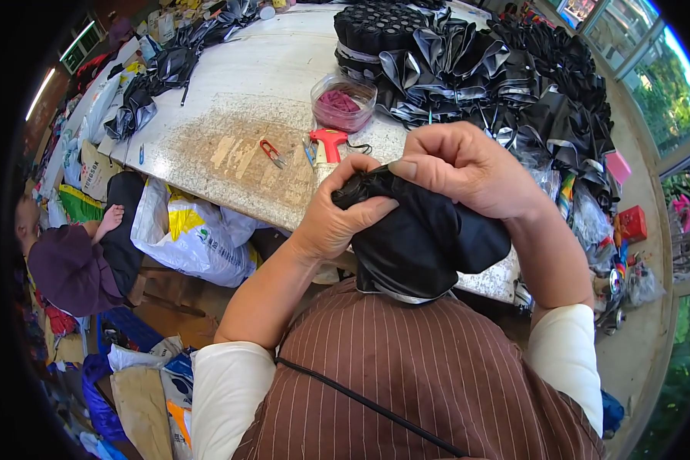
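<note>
In front of my chest I hold a folded black umbrella (410, 245) with a silver-edged canopy. My left hand (337, 207) is closed round its gathered end, thumb on the near side and fingers behind. With thumb and curled fingers, my right hand (468, 169) pinches the black cloth beside that end. The loose panels hang down toward my brown striped apron (406, 360). Whatever lies under my right fingertips is hidden.
On the white worktable (238, 92) lie red-handled thread snips (271, 152), a red glue gun (329, 142) and a clear tub (343, 103) of dark pink material. Black umbrellas (475, 69) are heaped at the far right. A person (77, 264) sits at left, near white sacks (195, 238).
</note>
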### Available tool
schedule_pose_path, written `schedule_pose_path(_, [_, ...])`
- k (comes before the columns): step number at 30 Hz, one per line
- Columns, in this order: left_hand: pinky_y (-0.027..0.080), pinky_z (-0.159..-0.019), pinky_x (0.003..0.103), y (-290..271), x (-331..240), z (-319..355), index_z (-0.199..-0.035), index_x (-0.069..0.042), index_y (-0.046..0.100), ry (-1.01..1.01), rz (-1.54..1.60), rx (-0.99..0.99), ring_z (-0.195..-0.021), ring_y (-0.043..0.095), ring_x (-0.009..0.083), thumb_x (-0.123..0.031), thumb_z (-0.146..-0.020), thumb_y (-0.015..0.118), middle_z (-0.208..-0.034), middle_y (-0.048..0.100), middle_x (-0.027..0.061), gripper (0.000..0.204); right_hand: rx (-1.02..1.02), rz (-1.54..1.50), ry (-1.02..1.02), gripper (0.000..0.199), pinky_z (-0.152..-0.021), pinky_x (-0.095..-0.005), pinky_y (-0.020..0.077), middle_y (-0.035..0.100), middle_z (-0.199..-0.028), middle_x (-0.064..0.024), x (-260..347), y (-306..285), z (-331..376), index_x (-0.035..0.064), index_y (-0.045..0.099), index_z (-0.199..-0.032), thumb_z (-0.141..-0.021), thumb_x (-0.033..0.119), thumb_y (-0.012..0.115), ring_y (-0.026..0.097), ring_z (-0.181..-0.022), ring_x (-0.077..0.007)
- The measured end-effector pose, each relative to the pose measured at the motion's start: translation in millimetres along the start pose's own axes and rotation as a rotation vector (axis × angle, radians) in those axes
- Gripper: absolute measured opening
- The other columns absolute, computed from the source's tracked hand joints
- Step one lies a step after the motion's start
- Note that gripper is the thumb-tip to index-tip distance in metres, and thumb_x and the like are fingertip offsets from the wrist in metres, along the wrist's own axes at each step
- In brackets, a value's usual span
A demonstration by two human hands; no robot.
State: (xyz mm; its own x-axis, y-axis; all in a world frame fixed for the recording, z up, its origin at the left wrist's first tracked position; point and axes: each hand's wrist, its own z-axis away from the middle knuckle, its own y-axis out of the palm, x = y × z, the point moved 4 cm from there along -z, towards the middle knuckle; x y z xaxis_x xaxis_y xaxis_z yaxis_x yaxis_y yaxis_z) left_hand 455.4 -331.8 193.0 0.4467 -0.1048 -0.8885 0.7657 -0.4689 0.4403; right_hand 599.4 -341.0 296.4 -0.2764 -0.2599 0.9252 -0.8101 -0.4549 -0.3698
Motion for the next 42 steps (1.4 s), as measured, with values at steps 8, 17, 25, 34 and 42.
schedule_pose_path(8, [0.043, -0.069, 0.018, 17.4, -40.0, -15.2, -0.1, -0.009, 0.052, 0.23, 0.038, 0.114, -0.075, 0.052, 0.0074, 0.007, -0.071, 0.063, -0.094, 0.058, 0.0017, 0.035, -0.22, -0.299, -0.283, 0.026, -0.064, -0.0218, 0.0452, 0.061, -0.082, -0.0038, -19.9, -63.7, -24.7, 0.0007, 0.057, -0.103, -0.083, 0.018, 0.057, 0.056, -0.07, -0.0124])
schedule_pose_path(17, [0.043, -0.055, 0.017, 59.5, -90.5, -33.8, -0.115, -0.009, 0.048, 0.523, -0.035, 0.11, -0.057, 0.052, 0.0074, 0.008, -0.071, 0.06, -0.083, 0.06, 0.0036, 0.048, 0.118, -0.279, -0.018, 0.045, -0.075, -0.0281, 0.0493, 0.064, -0.096, -0.0089, -47.8, 25.3, 0.1, 0.0001, 0.059, -0.103, -0.067, 0.019, 0.077, 0.06, -0.087, -0.0189])
schedule_pose_path(25, [0.053, -0.06, 0.026, 64.5, -73.8, -34.2, -0.131, -0.008, 0.037, 0.479, -0.16, 0.151, -0.062, 0.061, 0.019, 0.007, -0.076, 0.051, -0.081, 0.062, 0.0098, 0.059, 0.272, -0.44, -0.026, 0.058, -0.074, -0.0271, 0.0506, 0.066, -0.089, -0.0089, -58.3, 24.2, 19.0, -0.0013, 0.059, -0.102, -0.053, 0.013, 0.086, 0.062, -0.083, -0.0175])
schedule_pose_path(34, [0.047, -0.061, 0.023, 36.7, -45.6, -53.3, -0.127, -0.012, 0.043, 0.453, -0.049, 0.016, -0.065, 0.057, 0.0122, 0.001, -0.074, 0.062, -0.084, 0.063, 0.0071, 0.058, 0.018, -0.302, 0.234, 0.065, -0.076, -0.0299, 0.0479, 0.065, -0.086, -0.0085, -82.9, 17.0, 36.7, -0.0005, 0.058, -0.102, -0.048, 0.017, 0.089, 0.06, -0.078, -0.02])
schedule_pose_path(42, [0.052, -0.073, 0.031, 16.3, -21.1, -37.9, -0.115, -0.011, 0.047, 0.223, 0.274, 0.245, -0.079, 0.063, 0.0239, 0.003, -0.077, 0.057, -0.089, 0.061, 0.0123, 0.042, -0.135, -0.176, -0.011, 0.062, -0.075, -0.0287, 0.0465, 0.064, -0.092, -0.0077, -98.3, 17.0, 53.0, 0.0004, 0.058, -0.105, -0.052, 0.015, 0.086, 0.058, -0.082, -0.0197])
